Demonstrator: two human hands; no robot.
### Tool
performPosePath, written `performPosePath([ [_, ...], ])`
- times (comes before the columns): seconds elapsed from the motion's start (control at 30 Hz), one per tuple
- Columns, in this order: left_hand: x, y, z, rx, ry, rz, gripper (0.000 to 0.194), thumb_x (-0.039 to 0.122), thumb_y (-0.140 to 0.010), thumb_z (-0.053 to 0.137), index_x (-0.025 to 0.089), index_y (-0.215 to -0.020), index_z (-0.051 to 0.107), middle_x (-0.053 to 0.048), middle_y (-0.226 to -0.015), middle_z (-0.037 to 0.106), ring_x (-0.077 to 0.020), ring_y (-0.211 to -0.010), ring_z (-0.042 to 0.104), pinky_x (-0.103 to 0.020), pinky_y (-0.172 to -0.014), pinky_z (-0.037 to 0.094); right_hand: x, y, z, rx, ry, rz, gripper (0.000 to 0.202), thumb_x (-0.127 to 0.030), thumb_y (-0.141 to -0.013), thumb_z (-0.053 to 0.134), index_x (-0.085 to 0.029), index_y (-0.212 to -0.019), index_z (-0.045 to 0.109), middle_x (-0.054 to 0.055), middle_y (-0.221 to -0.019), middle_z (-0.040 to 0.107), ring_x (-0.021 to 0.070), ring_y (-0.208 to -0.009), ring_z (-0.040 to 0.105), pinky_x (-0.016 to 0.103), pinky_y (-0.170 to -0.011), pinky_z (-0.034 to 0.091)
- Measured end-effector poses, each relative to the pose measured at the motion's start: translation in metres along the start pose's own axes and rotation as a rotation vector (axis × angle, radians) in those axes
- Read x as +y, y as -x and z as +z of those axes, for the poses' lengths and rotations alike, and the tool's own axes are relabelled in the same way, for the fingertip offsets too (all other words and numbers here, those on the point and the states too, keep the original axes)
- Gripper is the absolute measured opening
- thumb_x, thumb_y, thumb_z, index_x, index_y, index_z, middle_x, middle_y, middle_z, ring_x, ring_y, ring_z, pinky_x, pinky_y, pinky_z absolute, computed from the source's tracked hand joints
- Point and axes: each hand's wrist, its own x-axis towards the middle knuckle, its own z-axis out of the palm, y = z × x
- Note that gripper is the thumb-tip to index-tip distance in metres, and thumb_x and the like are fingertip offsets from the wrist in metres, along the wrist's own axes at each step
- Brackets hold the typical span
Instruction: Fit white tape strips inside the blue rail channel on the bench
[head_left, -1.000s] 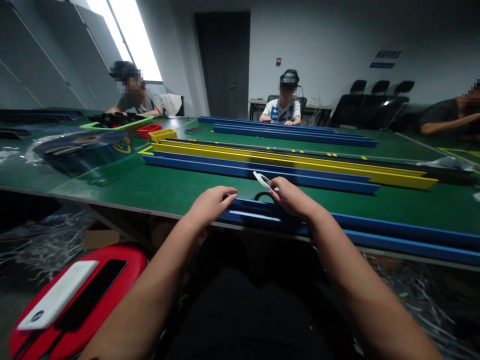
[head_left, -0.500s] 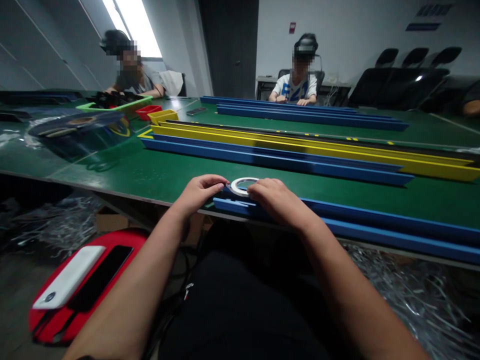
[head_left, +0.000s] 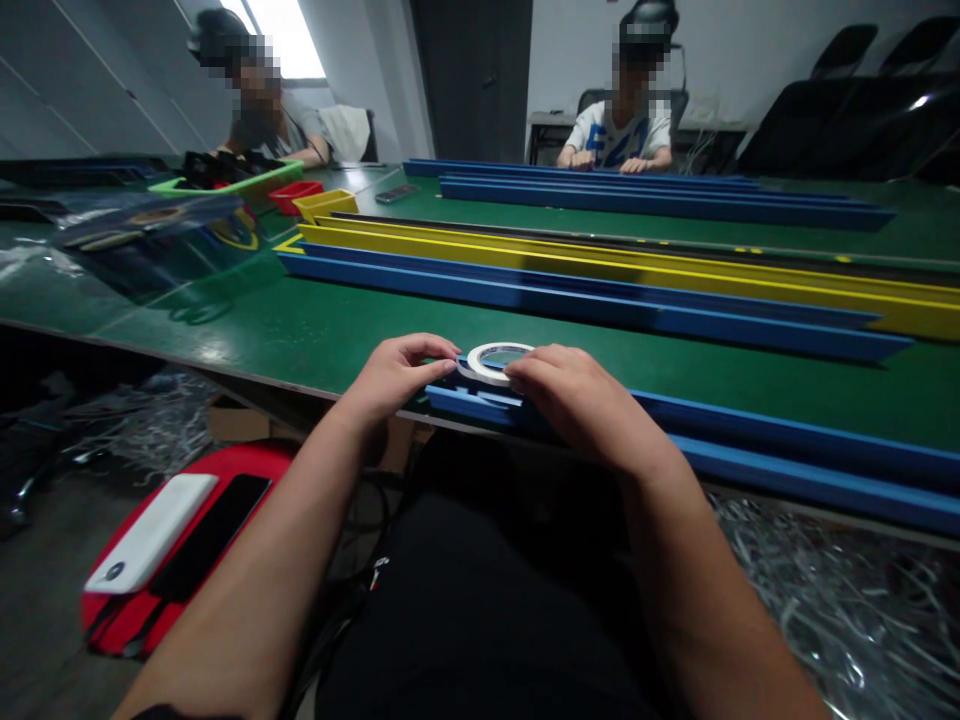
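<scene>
Mid-frame, over the blue channel (head_left: 810, 470) slanting lower right, our right hand's (head_left: 581, 395) fingers clamp the white roll (head_left: 484, 375); whether our left hand (head_left: 401, 375), beside its left rim, pinches anything, we cannot tell.

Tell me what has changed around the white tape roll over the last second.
The white tape roll has moved left and nearer the person, turned flatter, and is now close beside the left hand; whether they touch is unclear. The right hand still holds the roll; nothing was visibly let go. The near blue channel, yellow channel and red stool appear to stay put.
</scene>
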Motion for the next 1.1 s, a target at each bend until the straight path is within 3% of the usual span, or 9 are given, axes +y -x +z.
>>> performPosePath([
  [0.1,0.001,-0.001,0.002,0.002,-0.014,-0.014,0.041,0.046,-0.068,0.080,0.017,-0.097,0.074,-0.009,-0.099,0.073,-0.0234,-0.091,0.067,-0.037,-0.084,0.054,0.000,0.001,0.000,0.013,-0.003,-0.001,0.021,-0.018,-0.095,0.048,-0.020,-0.109,0.063,0.007,-0.101,0.066,0.0175,-0.093,0.054,0.031,-0.083,0.037],
  [0.27,0.004,0.000,0.002,0.026,-0.058,-0.009,0.035,0.049,-0.065,0.079,0.017,-0.077,0.073,-0.011,-0.107,0.071,-0.0260,-0.100,0.065,-0.038,-0.088,0.052,0.000,0.002,0.000,-0.007,0.030,0.011,0.023,-0.021,-0.097,0.044,-0.020,-0.110,0.063,0.008,-0.103,0.066,0.0185,-0.094,0.054,0.032,-0.084,0.037],
  [0.47,0.003,0.002,-0.005,0.088,-0.021,-0.050,0.034,0.049,-0.066,0.077,0.016,-0.073,0.071,-0.010,-0.105,0.069,-0.0261,-0.101,0.064,-0.039,-0.088,0.052,-0.002,0.002,-0.003,0.020,0.096,0.018,0.030,-0.025,-0.099,0.041,-0.022,-0.120,0.061,0.008,-0.102,0.065,0.0181,-0.092,0.054,0.031,-0.082,0.037],
  [0.67,0.004,0.003,-0.011,0.057,-0.100,-0.021,0.031,0.047,-0.068,0.076,0.017,-0.073,0.072,-0.008,-0.098,0.068,-0.0235,-0.095,0.064,-0.037,-0.087,0.051,-0.009,0.001,-0.031,-0.173,0.245,-0.001,0.038,-0.022,-0.095,0.048,-0.034,-0.129,0.056,0.004,-0.098,0.060,0.0125,-0.072,0.052,0.027,-0.063,0.032],
  [0.8,0.012,0.006,-0.015,0.049,-0.252,-0.055,0.031,0.048,-0.070,0.075,0.018,-0.077,0.074,-0.007,-0.097,0.068,-0.0221,-0.090,0.064,-0.034,-0.082,0.051,-0.012,-0.005,-0.047,-0.272,0.239,-0.008,0.031,-0.023,-0.091,0.054,-0.031,-0.120,0.063,0.004,-0.084,0.059,0.0122,-0.061,0.049,0.029,-0.059,0.030],
  [0.97,0.006,0.004,-0.015,-0.043,-0.318,-0.147,0.032,0.050,-0.071,0.073,0.019,-0.078,0.076,-0.006,-0.084,0.070,-0.0207,-0.079,0.064,-0.031,-0.070,0.051,-0.015,-0.011,-0.038,-0.327,0.302,0.024,0.028,-0.036,-0.089,0.059,-0.026,-0.113,0.067,0.008,-0.077,0.059,0.0161,-0.060,0.053,0.032,-0.058,0.033],
  [1.1,-0.007,0.001,-0.011,-0.005,-0.360,-0.154,0.030,0.048,-0.068,0.074,0.020,-0.076,0.076,-0.007,-0.083,0.070,-0.0210,-0.077,0.064,-0.032,-0.069,0.051,-0.016,-0.010,-0.023,-0.321,0.350,0.047,0.035,-0.038,-0.090,0.058,-0.024,-0.122,0.063,0.012,-0.083,0.062,0.0174,-0.060,0.055,0.031,-0.057,0.033],
])
